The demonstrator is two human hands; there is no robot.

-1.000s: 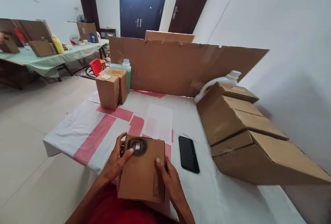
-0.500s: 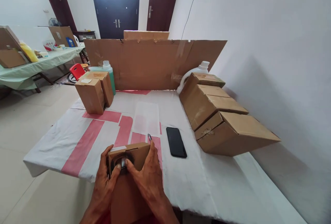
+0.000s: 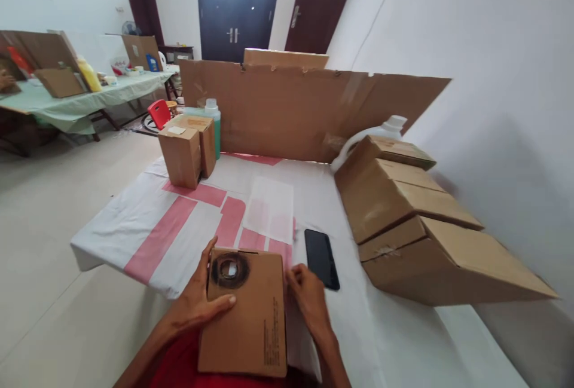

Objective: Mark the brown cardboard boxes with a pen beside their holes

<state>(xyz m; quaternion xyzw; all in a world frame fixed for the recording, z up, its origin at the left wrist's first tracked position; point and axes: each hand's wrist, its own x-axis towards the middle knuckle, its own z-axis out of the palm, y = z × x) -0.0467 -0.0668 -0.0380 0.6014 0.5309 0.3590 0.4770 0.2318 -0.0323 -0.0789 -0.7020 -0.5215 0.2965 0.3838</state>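
A brown cardboard box (image 3: 251, 322) stands in front of me at the table's near edge. Its face bears a dark scribbled ring (image 3: 231, 269) around a small pale patch, and printed lines run up its lower right. My left hand (image 3: 197, 301) grips its left side, thumb across the front face and fingers behind the edge. Beside the box's right edge, my right hand (image 3: 309, 295) is closed, fingers curled together; what they hold, if anything, is hidden. A black phone (image 3: 323, 259) lies just beyond that hand.
A translucent sheet (image 3: 269, 208) lies mid-table on the white and pink cloth. Two small boxes (image 3: 182, 152) and a green bottle (image 3: 214, 128) stand at the left. Larger boxes (image 3: 403, 244) and a white jug (image 3: 390, 128) line the right. A cardboard panel (image 3: 287, 113) closes the back.
My right hand has left the box's face and moved right, fingers now curled. My left hand still holds the box, whose ringed face is now uncovered. The view has shifted.
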